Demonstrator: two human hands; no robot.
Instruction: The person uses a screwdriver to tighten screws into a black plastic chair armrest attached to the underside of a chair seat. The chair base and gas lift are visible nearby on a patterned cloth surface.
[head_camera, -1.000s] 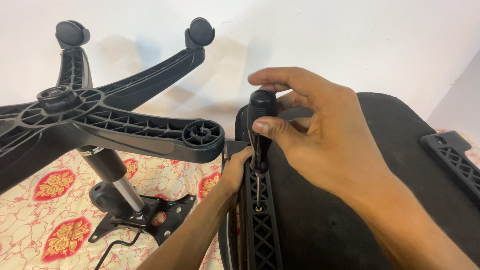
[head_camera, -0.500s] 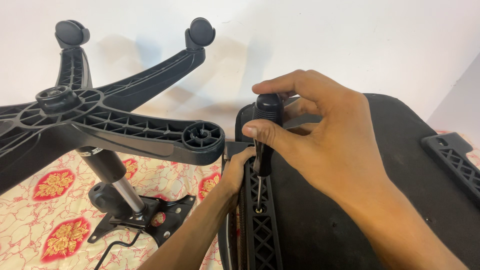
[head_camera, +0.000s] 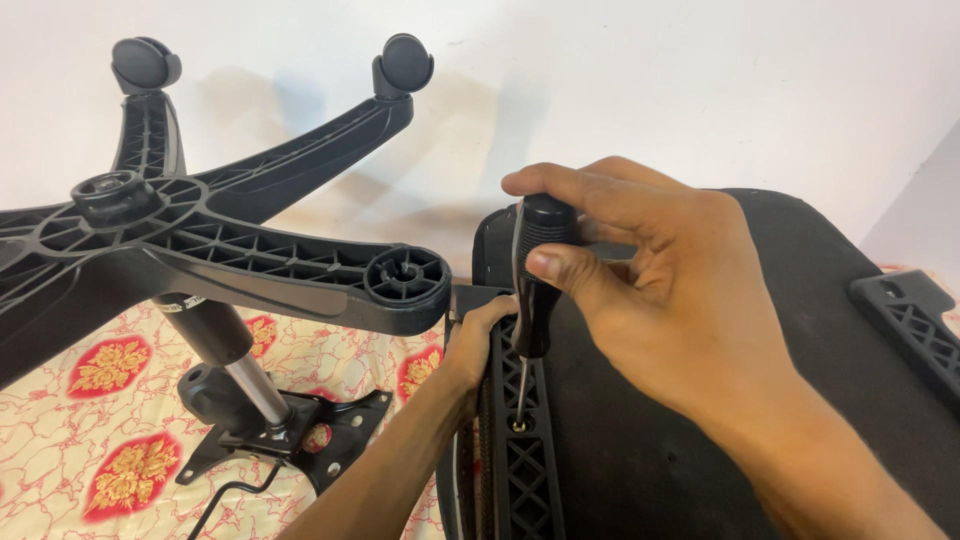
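While the right hand (head_camera: 680, 300) wraps its fingers (head_camera: 560, 190) shut around the black screwdriver (head_camera: 532, 300), the tip sits in a screw (head_camera: 518, 425) on the ribbed armrest bracket (head_camera: 520, 470) at the left edge of the upturned chair seat (head_camera: 800, 330). Left hand (head_camera: 480, 335) grips that edge, fingers curled closed over the bracket. Five-star base (head_camera: 250, 250) lies just left, its arm end near the left hand; tight gap there. Second bracket (head_camera: 915, 320) at the right edge, well apart. Patterned sheet (head_camera: 90, 440) underneath.
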